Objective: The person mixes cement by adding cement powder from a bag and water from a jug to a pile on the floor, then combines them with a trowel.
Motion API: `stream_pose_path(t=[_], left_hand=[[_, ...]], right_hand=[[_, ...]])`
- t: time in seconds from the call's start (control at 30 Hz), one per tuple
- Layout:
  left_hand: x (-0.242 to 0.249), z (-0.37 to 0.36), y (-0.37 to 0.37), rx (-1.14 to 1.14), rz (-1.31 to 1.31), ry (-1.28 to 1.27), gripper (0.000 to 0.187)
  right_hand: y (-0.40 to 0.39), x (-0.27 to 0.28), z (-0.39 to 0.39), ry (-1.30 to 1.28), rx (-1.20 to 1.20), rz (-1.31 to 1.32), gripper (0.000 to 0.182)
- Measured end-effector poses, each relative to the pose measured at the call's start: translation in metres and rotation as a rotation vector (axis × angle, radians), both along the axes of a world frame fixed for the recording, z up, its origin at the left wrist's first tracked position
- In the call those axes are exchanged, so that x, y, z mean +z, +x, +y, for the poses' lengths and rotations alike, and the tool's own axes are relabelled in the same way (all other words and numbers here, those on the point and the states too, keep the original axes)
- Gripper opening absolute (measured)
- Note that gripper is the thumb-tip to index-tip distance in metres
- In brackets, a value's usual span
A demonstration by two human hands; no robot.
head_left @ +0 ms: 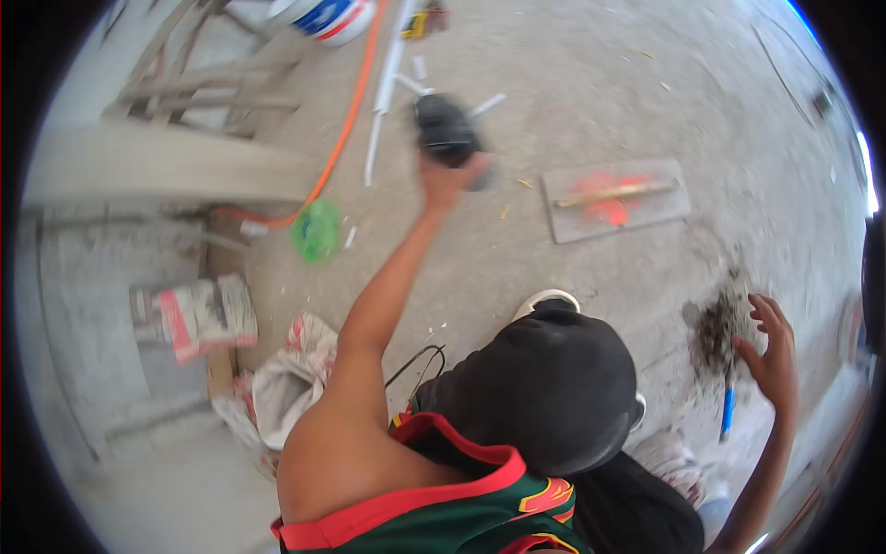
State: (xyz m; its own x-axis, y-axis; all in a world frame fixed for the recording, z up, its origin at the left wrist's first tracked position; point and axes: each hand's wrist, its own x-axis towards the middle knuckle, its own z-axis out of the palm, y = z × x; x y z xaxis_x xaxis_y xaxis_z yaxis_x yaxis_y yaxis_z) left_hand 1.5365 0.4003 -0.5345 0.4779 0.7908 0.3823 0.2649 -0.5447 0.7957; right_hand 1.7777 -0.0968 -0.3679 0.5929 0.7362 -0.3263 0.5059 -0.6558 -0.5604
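Note:
My left hand (449, 177) is wrapped round a black, blurred object (445, 129), perhaps a power tool, held out over the concrete floor. White strips (486, 105) lie about its far end. My right hand (773, 355) is raised at the right with its fingers apart and nothing in it. Close to it are a small heap of grey mortar (718, 331) and a tool with a blue handle (727, 414) on the floor. Between the hands, farther off, lies a flat rectangular float (569, 222) with a wooden handle and orange-red marks.
An orange hose (355, 102) runs down to a green round object (316, 231). At the upper left are a white bucket (343, 23) and wooden frames (198, 88). Bags (208, 319) and an open sack (281, 392) lie at the left. My knee (544, 388) is in front.

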Motion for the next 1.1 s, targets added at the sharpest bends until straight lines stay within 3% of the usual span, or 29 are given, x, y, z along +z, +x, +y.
stream_pose_path(t=[0.07, 0.13, 0.17, 0.23, 0.27, 0.33, 0.37, 0.4, 0.5, 0.63, 0.7, 0.77, 0.83, 0.87, 0.93, 1.0, 1.1], left_hand=[[-0.03, 0.057, -0.037, 0.155, -0.036, -0.121, 0.079], [-0.053, 0.098, -0.056, 0.374, -0.006, -0.085, 0.077], [-0.053, 0.105, -0.059, 0.333, -0.086, -0.061, 0.079], [-0.078, 0.133, -0.078, 0.515, 0.161, 0.108, 0.074], [-0.082, 0.134, -0.078, 0.422, 0.062, 0.1, 0.07], [-0.116, 0.172, -0.094, 0.471, 0.028, 0.097, 0.07], [-0.119, 0.173, -0.095, 0.569, 0.148, 0.105, 0.073], [-0.114, 0.156, -0.089, 0.575, 0.072, 0.144, 0.078], [-0.075, 0.097, -0.065, 0.514, 0.219, 0.215, 0.07], [-0.112, 0.086, -0.066, 0.506, 0.246, -0.013, 0.067], [-0.135, 0.073, -0.057, 0.477, 0.294, -0.172, 0.065], [-0.153, 0.041, -0.035, 0.258, 0.353, -0.314, 0.063], [-0.117, -0.034, 0.018, -0.219, 0.412, -0.28, 0.052], [-0.095, -0.064, 0.047, -0.403, 0.548, -0.118, 0.052], [-0.093, -0.092, 0.097, -0.697, 0.56, 0.314, 0.05], [-0.093, -0.117, 0.143, -0.858, 0.557, 0.356, 0.049], [-0.122, -0.128, 0.179, -0.926, 0.636, 0.339, 0.047]], right_hand=[[0.016, -0.019, -0.047, -0.069, 0.037, -0.089, 0.056], [0.022, -0.018, -0.076, -0.166, -0.062, -0.195, 0.054], [0.022, -0.015, -0.091, -0.22, -0.125, -0.212, 0.054], [0.02, -0.004, -0.123, -0.292, -0.266, -0.2, 0.054], [0.019, -0.006, -0.147, -0.26, -0.32, -0.189, 0.052], [-0.003, -0.003, -0.178, -0.273, -0.483, -0.218, 0.048], [-0.015, -0.007, -0.203, -0.281, -0.562, -0.153, 0.047], [-0.023, -0.015, -0.224, -0.271, -0.626, -0.092, 0.046], [-0.044, -0.057, -0.261, -0.259, -0.72, -0.034, 0.043], [-0.062, -0.156, -0.24, -0.288, -0.561, -0.404, 0.034], [-0.061, -0.181, -0.205, -0.44, -0.633, -0.247, 0.023], [-0.051, -0.204, -0.192, -0.567, -0.566, -0.167, 0.018], [-0.052, -0.21, -0.189, -0.584, -0.534, -0.204, 0.017], [-0.056, -0.208, -0.188, -0.537, -0.543, -0.288, 0.018], [-0.06, -0.196, -0.18, -0.495, -0.607, -0.356, 0.019], [-0.073, -0.175, -0.164, -0.509, -0.73, -0.315, 0.02], [-0.087, -0.163, -0.154, -0.517, -1.003, -0.187, 0.022]])
